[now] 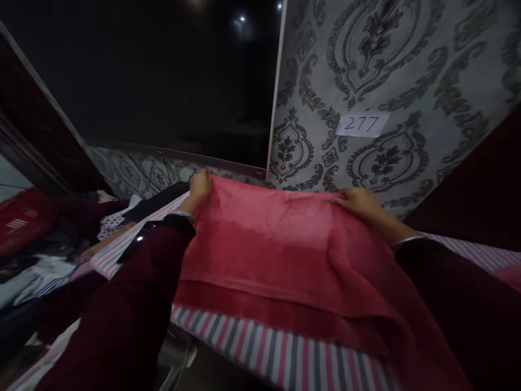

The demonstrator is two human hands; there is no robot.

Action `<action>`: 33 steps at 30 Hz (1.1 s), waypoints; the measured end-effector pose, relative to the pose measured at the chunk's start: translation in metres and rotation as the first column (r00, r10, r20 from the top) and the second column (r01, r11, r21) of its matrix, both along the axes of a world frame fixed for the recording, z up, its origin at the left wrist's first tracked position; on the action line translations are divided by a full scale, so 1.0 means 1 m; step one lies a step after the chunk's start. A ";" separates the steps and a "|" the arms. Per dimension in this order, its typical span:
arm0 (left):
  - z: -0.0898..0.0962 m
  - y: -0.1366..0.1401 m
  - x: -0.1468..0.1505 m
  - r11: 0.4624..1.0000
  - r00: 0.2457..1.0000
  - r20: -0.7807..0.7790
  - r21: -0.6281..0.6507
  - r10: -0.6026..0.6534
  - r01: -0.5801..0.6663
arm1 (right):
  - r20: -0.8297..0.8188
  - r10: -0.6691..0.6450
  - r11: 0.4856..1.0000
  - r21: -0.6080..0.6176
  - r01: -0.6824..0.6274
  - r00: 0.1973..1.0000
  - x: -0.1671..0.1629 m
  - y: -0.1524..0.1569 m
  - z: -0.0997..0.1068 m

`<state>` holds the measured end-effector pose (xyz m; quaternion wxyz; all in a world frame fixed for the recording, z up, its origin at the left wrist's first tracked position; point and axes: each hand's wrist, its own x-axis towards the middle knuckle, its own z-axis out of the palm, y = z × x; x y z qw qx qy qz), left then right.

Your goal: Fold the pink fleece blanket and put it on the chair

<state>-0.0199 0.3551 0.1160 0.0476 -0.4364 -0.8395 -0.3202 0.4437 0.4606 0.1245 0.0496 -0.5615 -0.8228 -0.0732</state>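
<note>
- My left hand (200,187) pinches the far left corner of the red towel (280,255); my right hand (360,202) is clenched on the far right corner.
- The towel lies flat on the striped sheet (285,350), long axis running left to right, its far edge stretched between my hands.
- Its body lies toward me from both grips, near edge just short of the sheet's edge.
- Both hands sit about equally far out.

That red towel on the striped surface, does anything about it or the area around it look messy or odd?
The red towel lies fairly flat, both hands at its far corners. Its near right side droops over the edge of the striped sheet. To the left, a jumbled clothes pile looks untidy.
</note>
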 end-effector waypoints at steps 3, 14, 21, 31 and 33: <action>-0.033 0.011 0.002 0.999 0.997 0.080 -0.041 -0.009 0.012 | 0.030 -0.030 0.997 -0.068 0.032 0.999 -0.006 0.009 -0.034; -0.080 -0.042 -0.008 0.968 0.956 0.294 -0.235 -0.016 0.089 | -0.019 0.006 0.994 -0.108 -0.008 1.000 -0.002 0.028 -0.080; -0.090 -0.143 -0.013 0.958 0.856 0.512 -0.203 -0.073 0.203 | -0.226 0.547 0.832 0.048 -0.552 0.806 0.015 -0.097 -0.092; -0.106 -0.217 0.022 0.977 0.844 0.532 -0.137 -0.065 0.162 | 0.017 0.447 0.893 -0.076 -0.444 0.894 0.092 -0.206 -0.152; -0.105 -0.218 0.032 0.975 0.917 0.394 -0.173 -0.059 0.137 | 0.024 0.416 0.909 -0.013 -0.416 0.909 0.093 -0.202 -0.155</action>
